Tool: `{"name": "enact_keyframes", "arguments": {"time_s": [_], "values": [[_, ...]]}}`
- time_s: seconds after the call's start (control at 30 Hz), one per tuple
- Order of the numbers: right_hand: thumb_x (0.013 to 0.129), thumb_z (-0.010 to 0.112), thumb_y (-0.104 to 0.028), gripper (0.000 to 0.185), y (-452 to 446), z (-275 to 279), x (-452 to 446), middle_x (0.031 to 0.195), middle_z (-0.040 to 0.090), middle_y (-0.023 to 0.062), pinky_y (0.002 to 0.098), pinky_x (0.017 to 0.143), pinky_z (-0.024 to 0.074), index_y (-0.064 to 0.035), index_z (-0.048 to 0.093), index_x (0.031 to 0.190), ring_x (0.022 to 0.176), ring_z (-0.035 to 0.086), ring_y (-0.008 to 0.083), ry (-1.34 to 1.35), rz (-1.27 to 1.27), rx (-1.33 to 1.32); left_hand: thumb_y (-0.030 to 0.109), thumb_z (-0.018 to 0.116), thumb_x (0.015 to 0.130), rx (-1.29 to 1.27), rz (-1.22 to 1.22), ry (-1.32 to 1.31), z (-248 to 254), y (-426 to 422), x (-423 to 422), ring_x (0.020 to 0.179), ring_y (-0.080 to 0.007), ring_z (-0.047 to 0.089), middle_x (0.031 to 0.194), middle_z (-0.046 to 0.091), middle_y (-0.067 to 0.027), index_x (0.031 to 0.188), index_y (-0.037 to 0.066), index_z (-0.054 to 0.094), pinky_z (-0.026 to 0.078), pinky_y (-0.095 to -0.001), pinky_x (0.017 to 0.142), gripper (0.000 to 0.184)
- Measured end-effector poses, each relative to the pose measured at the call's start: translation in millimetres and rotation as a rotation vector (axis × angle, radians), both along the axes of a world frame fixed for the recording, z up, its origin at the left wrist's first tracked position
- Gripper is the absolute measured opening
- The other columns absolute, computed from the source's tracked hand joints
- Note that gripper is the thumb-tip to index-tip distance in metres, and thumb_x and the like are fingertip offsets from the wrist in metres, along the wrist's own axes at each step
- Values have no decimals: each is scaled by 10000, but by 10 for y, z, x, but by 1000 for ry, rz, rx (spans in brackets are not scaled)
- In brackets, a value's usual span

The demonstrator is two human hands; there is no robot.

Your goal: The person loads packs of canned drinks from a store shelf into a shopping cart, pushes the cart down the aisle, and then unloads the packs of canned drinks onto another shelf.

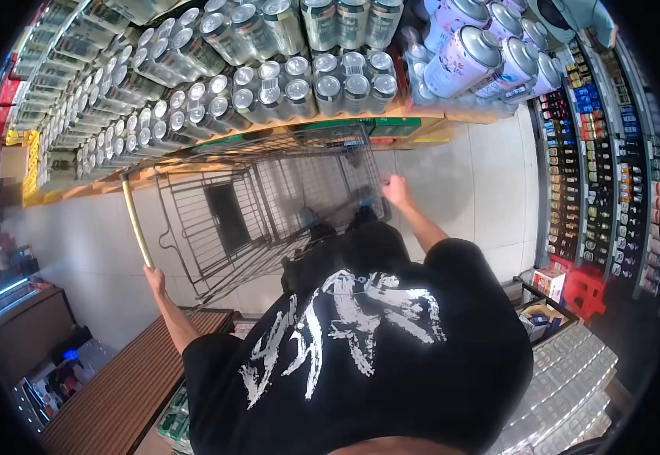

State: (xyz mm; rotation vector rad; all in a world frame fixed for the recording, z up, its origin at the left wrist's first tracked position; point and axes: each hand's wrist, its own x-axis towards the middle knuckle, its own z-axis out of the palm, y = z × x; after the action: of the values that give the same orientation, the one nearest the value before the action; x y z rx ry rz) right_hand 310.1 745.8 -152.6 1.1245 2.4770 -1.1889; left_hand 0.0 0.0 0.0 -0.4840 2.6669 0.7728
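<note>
A wire shopping cart [216, 220] stands crosswise in front of my body, its basket bars partly smeared by motion. My left hand [155, 280] is closed around the near end of its long yellow handle [134, 216]. At the cart's opposite end, my right hand [396, 191] is curled against the wire edge; the exact contact of its fingers is blurred. Behind the basket, a dark rectangular panel [227, 218] shows through the wires. My black shirt with white brush lettering covers the cart's lower side.
Stacked multipacks of cans [269, 91] border the cart's far side. Lilac spray-type cans [462, 61] stand at their right end. Shelves of bottles [595, 159] line the right, with a red plastic stool [586, 292] before them. A slatted wooden counter [140, 379] is at lower left.
</note>
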Motion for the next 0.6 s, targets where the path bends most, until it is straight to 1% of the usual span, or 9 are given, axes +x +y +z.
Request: {"name": "enact_keyframes", "arguments": {"time_s": [0.07, 0.13, 0.2, 0.27, 0.33, 0.43, 0.47, 0.57, 0.6], "values": [[841, 670, -238, 383, 2, 162, -268, 1088, 654, 204, 405, 899, 482, -62, 620, 1178, 1033, 636, 293, 253, -200, -60, -1, 402, 756, 95, -1, 147, 220, 122, 141, 1352, -337, 315, 1437, 343, -245, 1445, -42, 244, 233, -362, 1115, 708], [886, 627, -249, 397, 316, 655, -498, 1084, 653, 191, 398, 872, 478, -27, 573, 1210, 996, 627, 307, 632, -281, -15, 11, 402, 767, 87, -57, 229, 24, 331, 305, 1358, -340, 307, 1440, 337, -250, 1438, -55, 249, 234, -369, 1117, 691], [919, 590, -259, 445, 453, 1055, -893, 1159, 597, 211, 396, 867, 468, 13, 502, 1260, 1022, 592, 321, 763, -399, 114, 26, 406, 778, 55, -92, 283, 78, 301, 248, 1364, -345, 299, 1445, 328, -256, 1433, -64, 250, 235, -377, 1119, 679], [889, 631, -339, 615, 632, 1432, -1229, 1264, 503, 245, 388, 894, 457, 66, 420, 1301, 1094, 548, 335, 835, -440, 240, 43, 414, 790, 35, -93, 280, 82, 304, 154, 1368, -353, 291, 1452, 316, -263, 1431, -69, 248, 234, -383, 1122, 671], [800, 718, -416, 738, 952, 1300, -1578, 1277, 473, 239, 417, 880, 483, 75, 434, 1271, 1092, 543, 324, 777, -585, -8, 69, 459, 802, -37, -90, 287, 137, 486, 158, 1371, -368, 281, 1458, 302, -265, 1430, -62, 257, 238, -389, 1123, 672], [701, 786, -471, 827, 962, 1794, -1755, 1305, 467, 220, 476, 869, 504, 55, 469, 1254, 1104, 543, 320, 479, -663, -393, 85, 513, 814, -167, -60, 326, 155, 653, 253, 1357, -378, 294, 1452, 314, -252, 1420, -49, 286, 238, -409, 1122, 661], [709, 794, -438, 871, 991, 1768, -1765, 1307, 455, 213, 639, 840, 470, 21, 388, 1328, 1223, 437, 349, 494, -636, -455, 86, 529, 817, -214, -47, 345, 147, 698, 270, 1350, -379, 303, 1448, 323, -245, 1416, -44, 299, 238, -417, 1121, 654], [697, 809, -419, 858, 1198, 1691, -1683, 1394, 382, 191, 627, 852, 474, 15, 403, 1315, 1250, 413, 361, 436, -410, -777, 74, 553, 821, -245, -74, 729, 289, 1256, 478, 1315, -367, 346, 1386, 412, -216, 1385, -11, 374, 243, -451, 1109, 597], [665, 834, -403, 896, 1189, 1655, -1685, 1346, 440, 207, 632, 809, 492, 25, 395, 1319, 1170, 500, 372, 476, -416, -783, 41, 542, 816, -255, -97, 879, 339, 1507, 540, 1292, -346, 372, 1320, 479, -196, 1328, 14, 455, 245, -469, 1097, 519]]}}
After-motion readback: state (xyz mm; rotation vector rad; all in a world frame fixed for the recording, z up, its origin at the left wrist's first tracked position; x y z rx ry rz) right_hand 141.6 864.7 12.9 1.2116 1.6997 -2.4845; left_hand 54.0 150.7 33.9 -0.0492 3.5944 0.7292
